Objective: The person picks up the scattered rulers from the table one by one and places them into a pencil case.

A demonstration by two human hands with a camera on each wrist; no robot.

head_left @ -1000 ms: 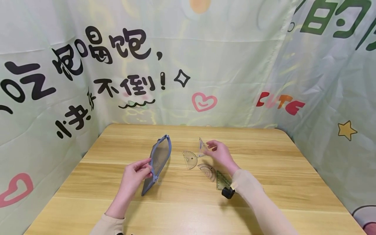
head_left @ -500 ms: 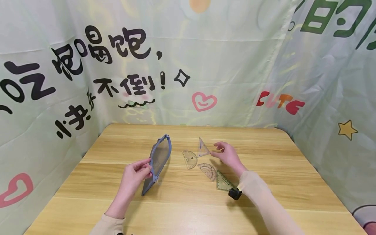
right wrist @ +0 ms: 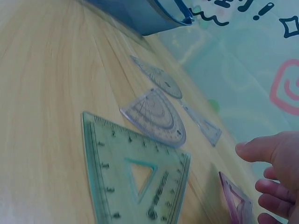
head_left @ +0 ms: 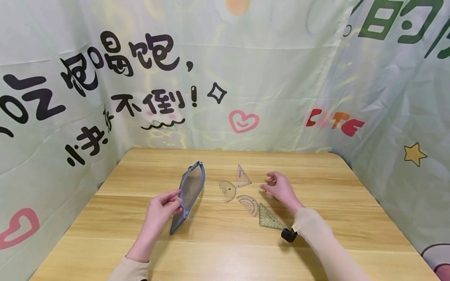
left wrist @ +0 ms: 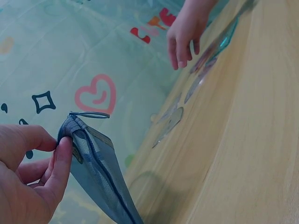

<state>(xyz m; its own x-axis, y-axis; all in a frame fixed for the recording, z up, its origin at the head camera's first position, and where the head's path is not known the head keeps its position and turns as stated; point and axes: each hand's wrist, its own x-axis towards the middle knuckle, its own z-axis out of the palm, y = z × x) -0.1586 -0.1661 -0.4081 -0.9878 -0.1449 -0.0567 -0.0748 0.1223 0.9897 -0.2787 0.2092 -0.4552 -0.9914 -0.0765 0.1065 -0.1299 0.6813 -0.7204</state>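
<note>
- Left hand (head_left: 162,211) pinches the near rim of a blue mesh pouch (head_left: 190,192) between thumb & fingers (left wrist: 60,161), propping it on edge on the worktop (head_left: 225,249) w/ the zip mouth up; a thin pull loop (left wrist: 88,114) sticks out at its top corner.
- Right hand (head_left: 280,189) hovers low over the worktop just right of the clear drawing tools, fingers (right wrist: 273,191) loosely curled, gripping nothing; in the right wrist view a pinkish clear piece (right wrist: 237,204) lies just beside those fingertips, contact unclear.
- Step in hand, by the look of it: pouch held ready while the free hand is betw. picks among the tools. Judged next move: a flat, thin tool needs an edge lifted by fingertip before a pinch can take it, then it goes in edge-first through the narrow mouth.
- Tools lie flat, near one another, right of the pouch: small clear triangle (head_left: 242,177) farthest back, two half-round protractors (head_left: 227,190) (head_left: 249,204) in the middle, larger green-tinted set square (head_left: 268,219) nearest, w/ a triangular cut-out & printed scale.
- Materials: pouch is soft see-through mesh w/ blue fabric edging; tools are hard, glossy, see-through plastic, prob. slippery on the smooth pale wood-grain worktop.
- Printed cloth backdrop (head_left: 281,78) w/ hearts, stars & lettering hangs round three sides.
</note>
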